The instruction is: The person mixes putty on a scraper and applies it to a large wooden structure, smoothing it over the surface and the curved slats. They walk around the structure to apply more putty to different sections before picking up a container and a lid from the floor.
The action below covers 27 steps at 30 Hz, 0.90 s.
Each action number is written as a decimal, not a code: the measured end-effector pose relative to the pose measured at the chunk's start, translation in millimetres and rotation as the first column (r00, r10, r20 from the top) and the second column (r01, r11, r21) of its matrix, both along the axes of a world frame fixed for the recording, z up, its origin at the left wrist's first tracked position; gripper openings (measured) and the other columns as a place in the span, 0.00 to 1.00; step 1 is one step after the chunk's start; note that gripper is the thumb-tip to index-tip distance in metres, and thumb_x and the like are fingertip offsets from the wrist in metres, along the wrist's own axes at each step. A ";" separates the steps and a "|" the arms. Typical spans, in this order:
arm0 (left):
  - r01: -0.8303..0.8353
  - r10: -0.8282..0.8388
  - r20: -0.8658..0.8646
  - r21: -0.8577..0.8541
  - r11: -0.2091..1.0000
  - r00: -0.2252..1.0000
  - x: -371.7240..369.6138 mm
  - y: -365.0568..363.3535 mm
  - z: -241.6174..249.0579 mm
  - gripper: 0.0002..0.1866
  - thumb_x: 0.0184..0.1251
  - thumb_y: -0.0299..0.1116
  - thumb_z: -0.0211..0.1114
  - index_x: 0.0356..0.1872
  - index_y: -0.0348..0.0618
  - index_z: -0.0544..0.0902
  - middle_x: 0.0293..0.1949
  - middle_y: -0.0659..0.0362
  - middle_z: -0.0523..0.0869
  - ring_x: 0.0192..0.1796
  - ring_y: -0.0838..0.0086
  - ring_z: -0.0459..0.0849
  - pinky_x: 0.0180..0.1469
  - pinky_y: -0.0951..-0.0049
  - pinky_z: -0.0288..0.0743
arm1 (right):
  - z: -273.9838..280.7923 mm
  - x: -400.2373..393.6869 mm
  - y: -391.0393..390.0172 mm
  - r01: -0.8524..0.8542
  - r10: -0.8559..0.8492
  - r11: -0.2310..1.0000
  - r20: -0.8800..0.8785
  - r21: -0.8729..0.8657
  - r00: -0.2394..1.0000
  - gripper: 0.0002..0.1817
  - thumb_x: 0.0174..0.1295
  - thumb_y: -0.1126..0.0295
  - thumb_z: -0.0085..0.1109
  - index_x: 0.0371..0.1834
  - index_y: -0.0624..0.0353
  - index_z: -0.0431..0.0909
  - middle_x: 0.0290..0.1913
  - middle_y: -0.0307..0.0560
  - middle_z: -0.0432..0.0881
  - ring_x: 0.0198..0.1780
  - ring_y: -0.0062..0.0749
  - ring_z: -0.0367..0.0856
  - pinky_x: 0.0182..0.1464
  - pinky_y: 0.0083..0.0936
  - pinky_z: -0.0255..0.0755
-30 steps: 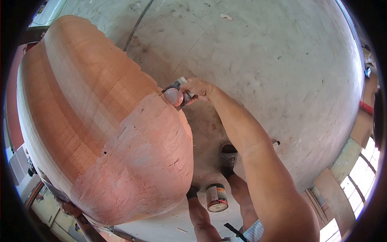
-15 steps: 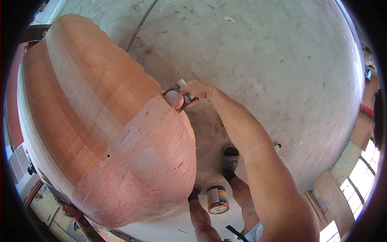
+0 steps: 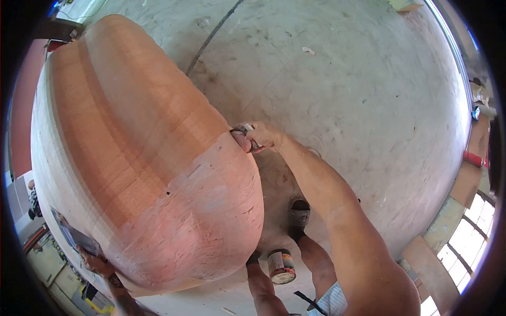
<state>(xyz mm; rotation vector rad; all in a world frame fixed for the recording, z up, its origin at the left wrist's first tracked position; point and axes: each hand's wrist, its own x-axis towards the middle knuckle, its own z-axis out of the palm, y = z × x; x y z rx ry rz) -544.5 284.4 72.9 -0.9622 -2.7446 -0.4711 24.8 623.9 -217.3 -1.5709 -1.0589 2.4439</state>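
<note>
A large rounded form [image 3: 137,105] fills the left side, banded orange and white, with rough pink filler [image 3: 200,221] over its near end. At its right edge, my right hand [image 3: 267,136] is closed on a putty spreader [image 3: 248,128] with a lump of pink filler on its blade. The spreader touches the edge where bare orange meets filler. My left hand [image 3: 94,262], at the form's lower left side, grips a flat grey board [image 3: 87,243]; part of the board is hard to make out.
A paint can [image 3: 282,266] stands on the floor between my feet. The grey floor [image 3: 358,100] is smudged, with a small white scrap [image 3: 308,50] on it. Panels [image 3: 432,268] and windows line the right side. Another person [image 3: 35,203] is partly visible at far left.
My right hand has turned the spreader's blade in against the form's edge. My left hand and the board have risen into fuller view. The camera view has shifted slightly.
</note>
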 end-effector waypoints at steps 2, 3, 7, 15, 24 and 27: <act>-0.072 0.054 0.124 0.152 0.986 0.991 11.3 15.1 0.6 0.31 0.71 0.34 0.57 0.73 0.31 0.68 0.72 0.46 0.72 0.71 0.57 0.73 0.70 0.63 0.68 | 6.8 -3.1 -6.9 0.042 -0.042 0.999 -0.003 -0.009 0.999 0.35 0.49 0.78 0.54 0.65 0.41 0.80 0.40 0.41 0.83 0.35 0.28 0.82 0.35 0.31 0.79; -0.115 0.073 0.188 0.223 0.968 0.979 11.1 14.6 2.7 0.28 0.76 0.36 0.54 0.72 0.32 0.69 0.72 0.48 0.73 0.71 0.59 0.74 0.69 0.63 0.69 | 10.1 -4.6 -8.7 0.062 -0.062 0.998 -0.005 -0.012 0.998 0.36 0.47 0.79 0.54 0.65 0.41 0.81 0.38 0.41 0.83 0.33 0.27 0.81 0.34 0.30 0.79; -0.041 -0.009 0.183 0.272 0.961 0.983 -12.6 -3.3 -15.0 0.25 0.82 0.43 0.51 0.68 0.34 0.75 0.63 0.54 0.81 0.58 0.67 0.81 0.59 0.70 0.75 | 14.7 -8.1 -13.3 0.070 -0.069 0.997 -0.038 0.022 0.997 0.37 0.47 0.80 0.53 0.66 0.44 0.79 0.43 0.40 0.82 0.37 0.24 0.80 0.37 0.26 0.78; -0.326 0.168 0.377 0.405 0.854 0.911 37.9 41.7 6.1 0.26 0.80 0.48 0.57 0.63 0.33 0.81 0.61 0.52 0.84 0.61 0.68 0.80 0.67 0.70 0.70 | 60.5 -15.3 -24.6 0.060 -0.064 0.994 0.044 0.089 0.997 0.32 0.58 0.76 0.50 0.69 0.44 0.77 0.51 0.36 0.80 0.41 0.19 0.75 0.38 0.22 0.75; -0.233 0.010 0.357 0.588 0.774 0.934 55.5 55.6 5.4 0.21 0.80 0.48 0.58 0.42 0.36 0.86 0.36 0.64 0.85 0.36 0.80 0.78 0.41 0.78 0.74 | 113.3 -40.4 -48.2 0.009 -0.074 0.954 0.204 0.301 0.976 0.24 0.68 0.68 0.56 0.69 0.44 0.78 0.32 0.31 0.76 0.31 0.18 0.70 0.32 0.19 0.67; -0.246 0.014 0.387 0.557 0.793 0.922 58.4 54.8 10.8 0.22 0.80 0.49 0.58 0.38 0.37 0.86 0.31 0.65 0.84 0.32 0.81 0.76 0.36 0.77 0.73 | 114.4 -49.6 -57.5 -0.017 -0.077 0.934 0.245 0.358 0.967 0.23 0.69 0.67 0.58 0.68 0.41 0.78 0.29 0.32 0.74 0.28 0.19 0.68 0.31 0.20 0.66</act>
